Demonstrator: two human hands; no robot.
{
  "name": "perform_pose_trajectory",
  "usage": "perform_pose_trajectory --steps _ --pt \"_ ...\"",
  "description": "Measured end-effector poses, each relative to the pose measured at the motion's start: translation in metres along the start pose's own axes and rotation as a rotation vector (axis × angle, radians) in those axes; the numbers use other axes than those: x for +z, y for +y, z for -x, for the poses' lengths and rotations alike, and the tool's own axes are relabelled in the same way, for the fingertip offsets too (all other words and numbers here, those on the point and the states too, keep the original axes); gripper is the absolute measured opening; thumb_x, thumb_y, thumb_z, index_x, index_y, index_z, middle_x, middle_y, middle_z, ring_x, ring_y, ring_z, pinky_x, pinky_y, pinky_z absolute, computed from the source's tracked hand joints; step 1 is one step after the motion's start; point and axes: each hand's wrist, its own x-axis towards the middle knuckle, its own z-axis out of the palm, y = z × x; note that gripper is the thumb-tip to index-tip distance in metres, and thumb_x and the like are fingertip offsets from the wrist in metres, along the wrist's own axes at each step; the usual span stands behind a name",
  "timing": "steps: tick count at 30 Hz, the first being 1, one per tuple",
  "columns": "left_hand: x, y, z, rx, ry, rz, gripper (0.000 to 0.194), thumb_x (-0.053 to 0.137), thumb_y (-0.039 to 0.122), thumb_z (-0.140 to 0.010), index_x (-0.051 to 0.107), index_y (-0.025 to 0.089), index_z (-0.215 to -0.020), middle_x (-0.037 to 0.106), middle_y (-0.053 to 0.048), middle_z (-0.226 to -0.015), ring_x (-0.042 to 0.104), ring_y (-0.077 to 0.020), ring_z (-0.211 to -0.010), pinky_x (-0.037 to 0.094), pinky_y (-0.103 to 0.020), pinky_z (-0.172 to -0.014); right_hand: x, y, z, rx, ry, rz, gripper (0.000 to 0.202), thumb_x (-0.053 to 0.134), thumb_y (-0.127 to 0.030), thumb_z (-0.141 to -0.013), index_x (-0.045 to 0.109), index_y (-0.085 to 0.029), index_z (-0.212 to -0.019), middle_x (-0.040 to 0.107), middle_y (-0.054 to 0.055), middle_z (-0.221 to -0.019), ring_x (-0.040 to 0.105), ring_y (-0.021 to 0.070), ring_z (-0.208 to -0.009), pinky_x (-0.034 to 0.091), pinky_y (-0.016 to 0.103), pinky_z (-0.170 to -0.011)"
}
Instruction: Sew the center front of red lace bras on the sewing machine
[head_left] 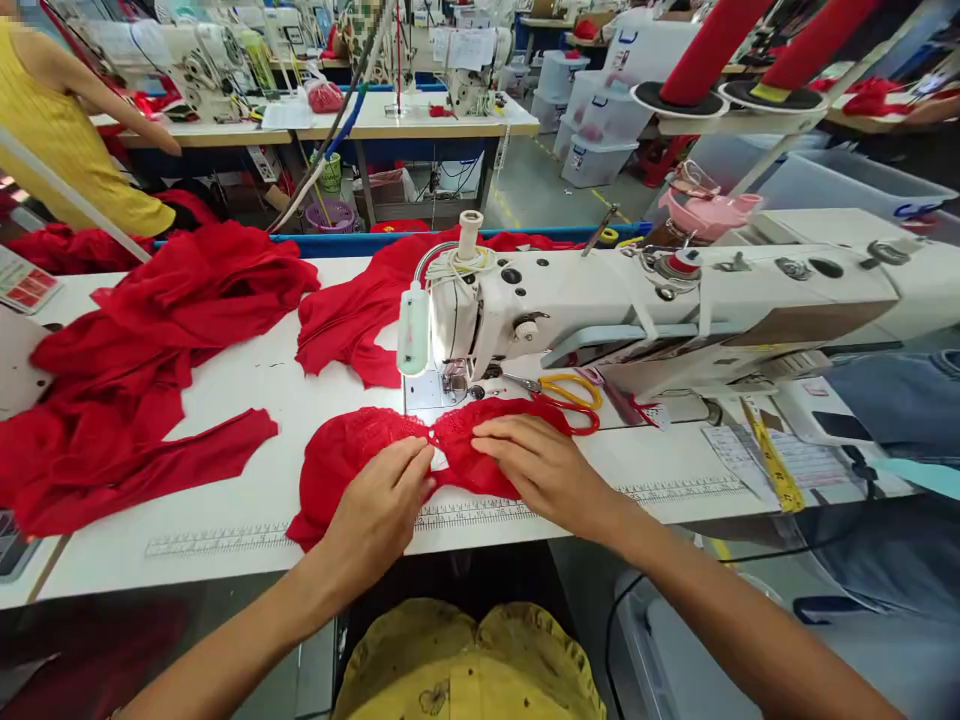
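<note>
A red bra with lace along its upper edge (337, 452) lies on the white sewing table, just in front of the sewing machine's needle area (454, 380). At its middle, near a small white label (439, 460), my left hand (386, 500) pinches the fabric with fingers closed. My right hand (551, 470) rests on the right cup, palm down, fingers stretched out over the cloth; its thumb is hidden. Scissors with yellow and red handles (553, 386) lie behind the right cup, beside the machine. A printed ruler scale (480, 514) runs along the table's front, partly under my hands.
Red fabric pieces (172, 330) are heaped on the left, with another red piece (352, 310) behind the machine. The machine arm (675, 300) extends right. A yellow tape measure (772, 460) hangs over the front edge. A person in yellow (67, 120) works at the upper left.
</note>
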Motion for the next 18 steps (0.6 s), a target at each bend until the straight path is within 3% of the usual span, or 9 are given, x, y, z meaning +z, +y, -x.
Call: perform_pose_trajectory --steps 3,7,12,18 --pt "0.015 -0.006 -0.01 -0.028 0.051 -0.047 0.031 0.046 0.015 -0.1 0.058 0.009 -0.128 0.063 -0.019 -0.131 0.06 -0.0287 -0.123 0.055 -0.046 -0.103 0.022 -0.005 -0.021 -0.058 -0.011 -0.027 0.028 0.045 -0.011 -0.099 0.067 -0.016 -0.116 0.071 0.011 -0.117 0.065 0.0199 -0.111 0.056 0.038 -0.098" --pt "0.026 -0.021 -0.01 -0.046 -0.036 -0.034 0.034 0.043 0.017 -0.101 0.056 0.012 -0.133 0.056 -0.018 -0.142 0.051 -0.0318 -0.134 0.045 -0.058 -0.111 0.044 0.007 -0.021 -0.021 -0.069 0.009 0.028 0.057 -0.028 -0.099 0.065 -0.013 -0.121 0.069 0.014 -0.124 0.064 0.0245 -0.118 0.054 0.044 -0.103" --pt "0.02 -0.034 -0.014 0.018 -0.111 0.052 0.042 0.044 0.022 -0.102 0.046 0.011 -0.143 0.054 -0.018 -0.145 0.048 -0.0297 -0.138 0.041 -0.055 -0.115 0.035 0.019 -0.007 0.022 -0.12 -0.022 0.043 0.063 -0.036 -0.096 0.06 -0.017 -0.134 0.062 0.013 -0.138 0.056 0.0246 -0.13 0.048 0.048 -0.111" --pt "0.021 -0.03 -0.014 0.0 -0.103 -0.021 0.04 0.044 0.02 -0.102 0.052 0.013 -0.14 0.054 -0.016 -0.146 0.046 -0.0317 -0.14 0.038 -0.058 -0.116 0.03 0.017 -0.006 0.051 -0.202 0.031 0.043 0.06 -0.037 -0.098 0.058 -0.018 -0.136 0.06 0.012 -0.141 0.054 0.0258 -0.132 0.043 0.05 -0.114"
